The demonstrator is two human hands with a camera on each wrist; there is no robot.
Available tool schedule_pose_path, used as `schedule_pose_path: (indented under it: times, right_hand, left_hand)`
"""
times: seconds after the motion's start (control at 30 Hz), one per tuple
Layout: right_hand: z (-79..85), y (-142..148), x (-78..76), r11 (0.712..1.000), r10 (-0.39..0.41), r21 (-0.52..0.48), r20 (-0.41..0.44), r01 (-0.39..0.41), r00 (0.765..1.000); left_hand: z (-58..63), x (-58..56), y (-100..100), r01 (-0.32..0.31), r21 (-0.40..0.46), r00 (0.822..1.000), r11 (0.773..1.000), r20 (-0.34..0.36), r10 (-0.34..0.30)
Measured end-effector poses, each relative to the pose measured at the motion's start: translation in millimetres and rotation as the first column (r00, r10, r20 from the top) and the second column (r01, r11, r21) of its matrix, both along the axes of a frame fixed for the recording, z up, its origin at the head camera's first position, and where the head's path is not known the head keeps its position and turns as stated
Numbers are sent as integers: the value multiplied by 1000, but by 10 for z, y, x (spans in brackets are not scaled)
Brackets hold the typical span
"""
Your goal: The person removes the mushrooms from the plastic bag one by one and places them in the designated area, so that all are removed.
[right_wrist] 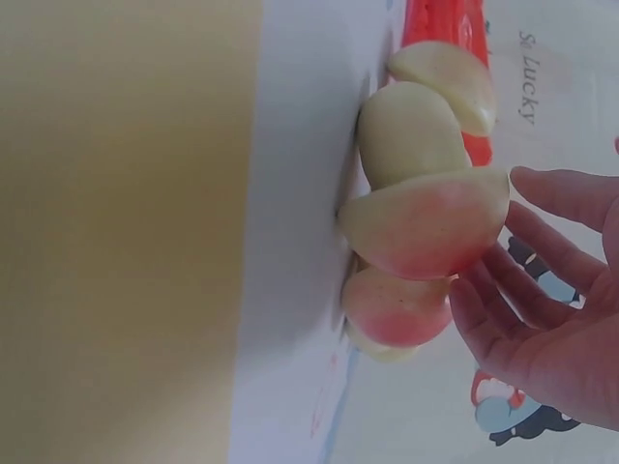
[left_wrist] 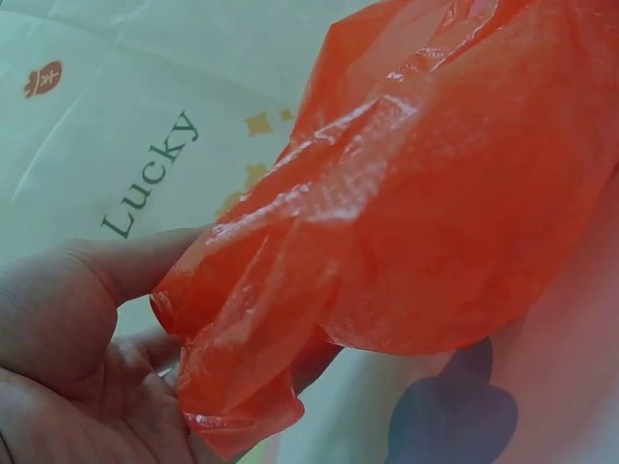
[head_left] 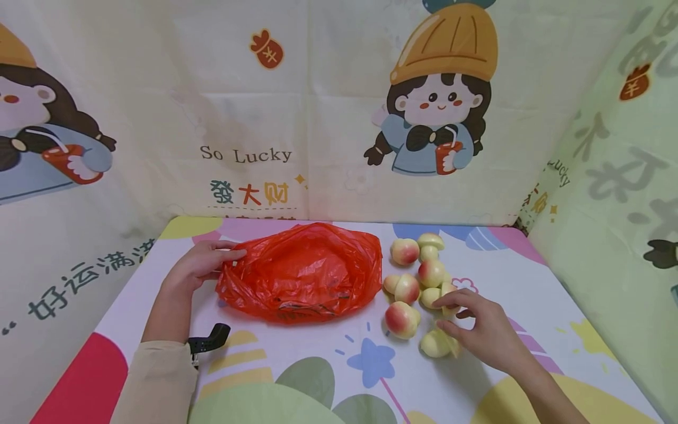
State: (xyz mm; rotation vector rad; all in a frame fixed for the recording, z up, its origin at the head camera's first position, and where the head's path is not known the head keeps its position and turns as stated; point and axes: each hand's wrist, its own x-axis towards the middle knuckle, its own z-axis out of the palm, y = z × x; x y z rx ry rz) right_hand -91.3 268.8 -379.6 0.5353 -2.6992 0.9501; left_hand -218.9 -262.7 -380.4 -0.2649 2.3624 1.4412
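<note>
A red plastic bag (head_left: pixel 318 265) lies spread with its wide mouth facing the head camera. My left hand (head_left: pixel 203 262) grips the bag's left edge, the bunched plastic between thumb and fingers in the left wrist view. Right of the bag, several pale yellow toy mushrooms with a red blush lie in a loose group. My right hand (head_left: pixel 484 327) is over the near right side of this group, thumb and fingers spread. In the right wrist view, its thumb tip is right at the cap edge of a blushed mushroom (right_wrist: pixel 426 224), fingers by the cap's other side.
One mushroom (head_left: pixel 402 320) lies nearest the bag's right front corner, and another (head_left: pixel 431 244) stands at the back of the group. The patterned tabletop (head_left: pixel 296 353) ends at a cloth backdrop (head_left: pixel 328 118) behind, with cloth at both sides too.
</note>
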Motion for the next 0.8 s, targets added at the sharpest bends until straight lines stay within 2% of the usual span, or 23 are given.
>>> schedule_pose_path:
  times: [0.2,0.43,0.6,0.7,0.8]
  right_hand:
    - [37,13,36,1000,-8,7,40,7,999]
    - [70,32,106,998,45,38,59,-48,997]
    - [38,10,110,998,56,14,66,-57,996]
    - [14,-7,110,998,59,5,46,-59,997]
    - [13,-43,92,998,63,8,11,-63,998]
  left_hand:
    - [-1,2,-23,7,2,1000,1000,-9,-7]
    - [21,-3,-23,19,-3,1000,1000,-15,-19]
    - [28,1,-31,18,-7,1000,1000,-17,-18]
    - [90,18,-40,22,-40,1000,999,-6,-23]
    - [233,76,-43,-1,-102,1000,995,-14,0]
